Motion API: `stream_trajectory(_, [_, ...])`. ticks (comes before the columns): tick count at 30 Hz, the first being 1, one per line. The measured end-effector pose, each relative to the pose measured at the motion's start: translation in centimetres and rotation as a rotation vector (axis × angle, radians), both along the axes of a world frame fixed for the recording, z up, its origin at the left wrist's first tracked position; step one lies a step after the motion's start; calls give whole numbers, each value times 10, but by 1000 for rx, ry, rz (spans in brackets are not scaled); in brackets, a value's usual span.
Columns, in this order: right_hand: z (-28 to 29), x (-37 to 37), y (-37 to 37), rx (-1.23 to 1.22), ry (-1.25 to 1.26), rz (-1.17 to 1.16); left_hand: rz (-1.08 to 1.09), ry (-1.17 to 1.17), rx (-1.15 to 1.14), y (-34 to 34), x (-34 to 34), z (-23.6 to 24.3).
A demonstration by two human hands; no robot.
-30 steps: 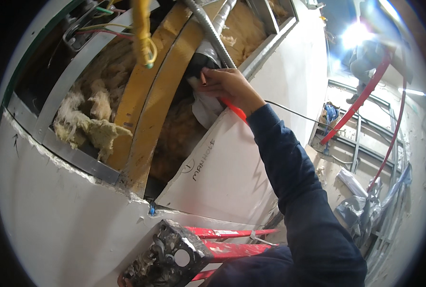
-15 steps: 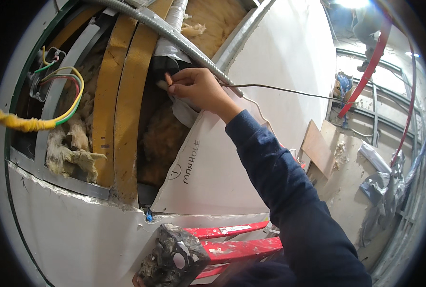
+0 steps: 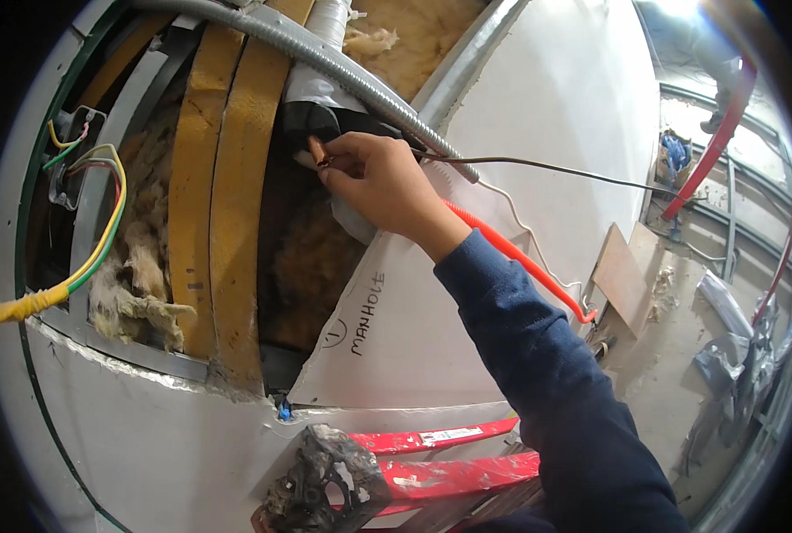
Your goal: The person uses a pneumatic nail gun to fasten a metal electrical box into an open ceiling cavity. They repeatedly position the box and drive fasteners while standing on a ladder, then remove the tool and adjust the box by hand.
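Nearest, at lower centre of the frame: a red ladder top (image 3: 453, 471) with a grimy, paint-caked object (image 3: 325, 484) resting at its left end. From the lower right edge, a dark blue sleeve (image 3: 556, 382) running up and leftward to the right hand (image 3: 382, 182) at upper centre, wrist bent slightly, knuckles toward the camera. Closed into a loose fist, thumb and forefinger pinched on a small copper-coloured tip (image 3: 322, 153) at the hand's upper left, just where it meets the black wrap (image 3: 325, 120) inside the wall opening. Long axis of that tip roughly upright, tilted a little leftward at the top; whether a tool or a tube end, cannot tell. A thin dark wire (image 3: 547, 166) trailing from the fist rightward, near level, toward the right of the frame. An orange cord (image 3: 520, 258) dropping from under the wrist, down and right along the white wallboard (image 3: 413, 329). Left hand out of sight.

Behind the hand: a grey flexible metal conduit (image 3: 360, 80) slanting from top centre down to the right, passing just above the knuckles. Left of that, two yellowish wooden studs (image 3: 222, 213) standing near upright, tufts of insulation (image 3: 138, 284) beside them. Far left: an electrical box (image 3: 71, 160) with yellow and green wires (image 3: 103, 240) looping down to the left edge.
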State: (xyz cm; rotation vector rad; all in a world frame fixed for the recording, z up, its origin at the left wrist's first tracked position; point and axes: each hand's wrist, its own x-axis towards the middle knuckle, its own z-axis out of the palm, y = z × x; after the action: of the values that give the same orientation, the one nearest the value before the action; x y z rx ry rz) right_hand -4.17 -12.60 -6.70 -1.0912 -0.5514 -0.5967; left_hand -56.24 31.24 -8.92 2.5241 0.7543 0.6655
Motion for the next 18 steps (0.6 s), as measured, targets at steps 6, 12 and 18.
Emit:
stream_trajectory(6, [-4, 2, 1, 11, -32, 1, -7, 116, 74, 25, -8, -2])
stream_trajectory(12, [-7, 3, 2, 21, -34, 9, -66, 170, 267, 27, -6, -6])
stream_trajectory(18, [-5, 3, 2, 46, -36, 1, 6, 11, 140, 9, -1, -9])
